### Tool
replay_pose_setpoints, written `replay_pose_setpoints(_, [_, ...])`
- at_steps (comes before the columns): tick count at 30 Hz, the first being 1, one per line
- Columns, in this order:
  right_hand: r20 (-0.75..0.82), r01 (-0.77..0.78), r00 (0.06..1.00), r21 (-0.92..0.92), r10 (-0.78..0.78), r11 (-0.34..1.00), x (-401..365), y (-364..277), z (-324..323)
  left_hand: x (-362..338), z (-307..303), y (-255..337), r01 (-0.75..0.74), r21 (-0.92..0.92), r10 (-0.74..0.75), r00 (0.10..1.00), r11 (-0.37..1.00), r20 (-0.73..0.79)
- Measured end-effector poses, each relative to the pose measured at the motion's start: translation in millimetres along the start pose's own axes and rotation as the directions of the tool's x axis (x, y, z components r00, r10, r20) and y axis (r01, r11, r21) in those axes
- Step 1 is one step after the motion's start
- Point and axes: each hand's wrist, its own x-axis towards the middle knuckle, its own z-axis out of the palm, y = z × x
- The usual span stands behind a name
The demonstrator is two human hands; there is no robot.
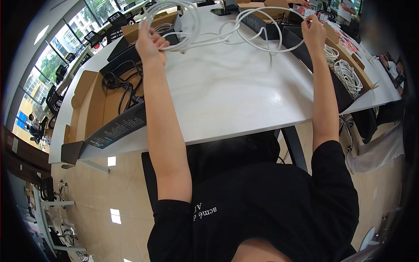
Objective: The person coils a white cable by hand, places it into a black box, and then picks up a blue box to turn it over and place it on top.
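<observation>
A long white cable (205, 42) hangs in loose loops between my two hands above the table. Several of its coils are gathered in my left hand (150, 43), whose fingers are closed round them at the upper left. At the upper right my right hand (313, 32) pinches one strand of the same cable, and a wide loop droops from it toward the middle. The white table (227, 96) lies below. Near my left forearm is an open cardboard box (94, 105) with black cables (124, 89) in it. Beside my right forearm, another open box (345, 102) holds coiled white cables (348, 76).
Farther back stand two more open boxes, one at left (131, 32) with cable inside and one at right (262, 26). A dark phone-like object (220, 12) lies at the table's far side. Office chairs (54, 100) and other people are around the room.
</observation>
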Motion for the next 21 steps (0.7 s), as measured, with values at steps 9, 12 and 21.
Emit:
replay_pose_setpoints(9, [-0.279, -0.192, 0.95, -0.168, 0.14, 0.967, 13.2, 62.7, -23.8, -1.5, -8.2, 13.2, -0.284, 0.011, 0.274, 0.912, 0.959, -0.304])
replay_pose_setpoints(12, [-0.35, -0.291, 0.907, -0.123, 0.233, 0.949, 12.4, 68.4, -30.6, -0.2, -16.0, 16.2, -0.342, -0.02, 0.309, 0.871, 0.939, -0.383])
replay_pose_setpoints(21, [0.071, 0.16, 0.984, 0.022, -0.161, 0.987, -15.1, -54.0, -17.0, -13.9, 23.8, -11.0, -0.222, -0.016, 0.223, 0.975, 0.975, 0.024])
